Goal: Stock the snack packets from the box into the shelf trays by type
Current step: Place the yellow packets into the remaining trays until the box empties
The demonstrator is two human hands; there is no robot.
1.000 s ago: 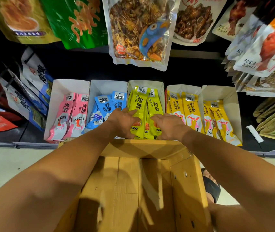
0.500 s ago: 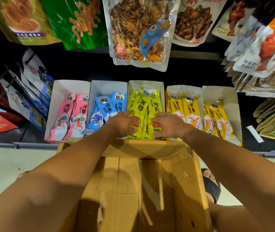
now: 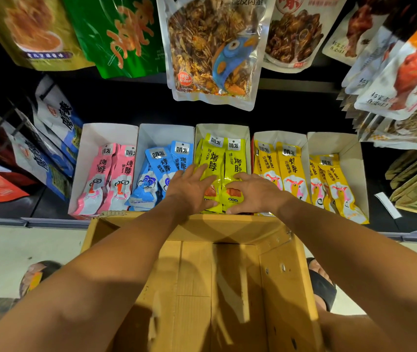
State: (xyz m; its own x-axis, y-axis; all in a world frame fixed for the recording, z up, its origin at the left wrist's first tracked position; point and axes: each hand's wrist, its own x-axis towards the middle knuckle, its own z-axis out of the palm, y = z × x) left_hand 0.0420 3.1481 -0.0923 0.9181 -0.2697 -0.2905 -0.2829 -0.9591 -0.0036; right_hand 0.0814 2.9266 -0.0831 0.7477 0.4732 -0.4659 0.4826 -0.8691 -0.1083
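- The lime-yellow packets [image 3: 215, 168] were found in the middle tray [image 3: 222, 128] of five white paper trays lined up on the shelf [image 3: 50, 221].
- Their long axis was laid from the front of the shelf to the back. The labelled top ends pointed to the back wall of the tray and the bottom ends pointed toward the box [image 3: 283, 288].
- Two packets were seen side by side on top, with the edges of more showing under them at the left.
- The left hand [image 3: 189, 191] was laid palm-down on the left packet, its fingers spread and straight.
- The right hand [image 3: 255, 194] was laid palm-down on the right packet, its fingers loosely bent over it. Nothing was pinched by either hand.
- The open cardboard box was placed just in front of the shelf, and the front ends of the middle trays were hidden by its far wall.
- Pink packets [image 3: 106, 179] and blue packets [image 3: 161, 166] were held in the two trays to the left.
- Golden packets [image 3: 288, 168] were held in the tray to the right, and more of the same colour [image 3: 334, 184] in the last tray.
- Large snack bags [image 3: 215, 52] were hung above the trays.
- Each lime-yellow packet was long, narrow and glossy. It was marked with a white label at the top, dark characters down the middle and an orange patch near the bottom.
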